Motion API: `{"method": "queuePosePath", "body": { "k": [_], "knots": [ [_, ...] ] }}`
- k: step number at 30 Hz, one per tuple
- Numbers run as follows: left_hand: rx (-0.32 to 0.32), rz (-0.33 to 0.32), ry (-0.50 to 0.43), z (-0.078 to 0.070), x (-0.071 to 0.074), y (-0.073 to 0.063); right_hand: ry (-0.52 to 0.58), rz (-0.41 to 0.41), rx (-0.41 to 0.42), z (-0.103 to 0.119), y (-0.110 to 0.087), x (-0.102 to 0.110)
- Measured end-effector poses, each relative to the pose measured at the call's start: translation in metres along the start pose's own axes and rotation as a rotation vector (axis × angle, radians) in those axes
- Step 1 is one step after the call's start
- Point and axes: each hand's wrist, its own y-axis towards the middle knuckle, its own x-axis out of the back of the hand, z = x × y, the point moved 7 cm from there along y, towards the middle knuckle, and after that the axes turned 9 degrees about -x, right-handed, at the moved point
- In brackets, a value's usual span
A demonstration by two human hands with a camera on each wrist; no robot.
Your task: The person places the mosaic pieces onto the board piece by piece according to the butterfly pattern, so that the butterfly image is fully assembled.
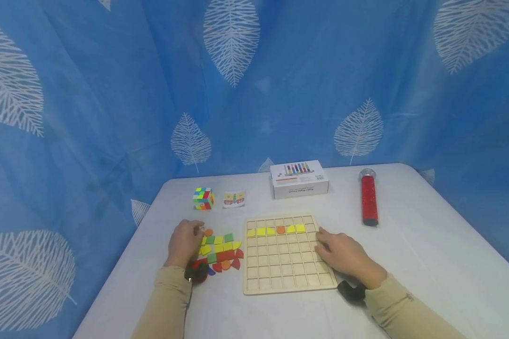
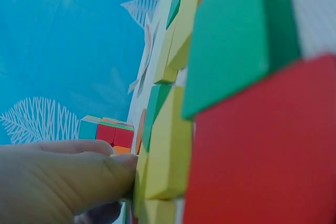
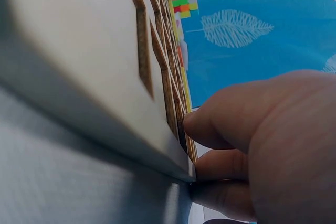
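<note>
My left hand (image 1: 185, 242) is at the left of a spread of coloured tiles (image 1: 225, 255). Its thumb and index finger pinch a small yellow tile, mostly hidden by the fingertips; yellow blocks (image 2: 169, 145) lie right beside them in the left wrist view. To the right lies a wooden grid board (image 1: 277, 270), flat on the table. One of its upper rows holds several yellow tiles (image 1: 260, 231) and one orange disc (image 1: 281, 230). My right hand (image 1: 341, 252) grips the board's right edge, thumb on top and fingers at the side.
A puzzle cube (image 1: 203, 198) and a small picture card (image 1: 234, 199) lie behind the tiles. A white box (image 1: 300, 180) stands at the back of the white table (image 1: 411, 226). Right of it lies a red glittery cylinder (image 1: 369, 200). A blue leaf-patterned curtain (image 1: 280, 94) hangs behind.
</note>
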Motion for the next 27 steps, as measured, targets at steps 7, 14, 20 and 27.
{"method": "queuePosePath", "body": {
  "k": [7, 14, 20, 27],
  "knots": [
    [0.007, -0.019, -0.156, -0.004, -0.002, 0.002, -0.003, -0.008, 0.001, -0.002, 0.0, 0.0],
    [0.025, -0.074, -0.402, -0.029, -0.008, 0.003, -0.005, -0.021, 0.003, -0.006, 0.001, 0.0],
    [-0.076, 0.006, -0.468, -0.075, -0.03, 0.011, 0.002, -0.028, 0.01, -0.007, 0.001, 0.0],
    [-0.307, 0.154, -0.451, -0.149, -0.058, 0.021, 0.009, -0.017, 0.004, -0.007, 0.001, -0.001]
  ]
}}
